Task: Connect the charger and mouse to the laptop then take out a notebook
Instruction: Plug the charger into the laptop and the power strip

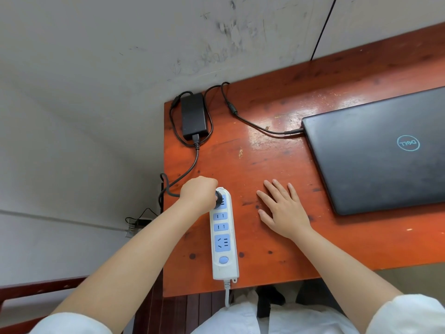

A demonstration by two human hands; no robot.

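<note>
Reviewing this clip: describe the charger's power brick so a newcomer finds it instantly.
Start at the orange wooden table and go to its far left corner by the wall. The power brick lies there, a flat black rectangular block ringed by its own cable, unlike the white power strip nearer the person.

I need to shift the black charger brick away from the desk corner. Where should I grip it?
Pinch the charger brick across its long side faces, coming from above. It lies flat, and cables exit both short ends, so those ends are crowded; the sides are bare apart from the looped cable.
</note>
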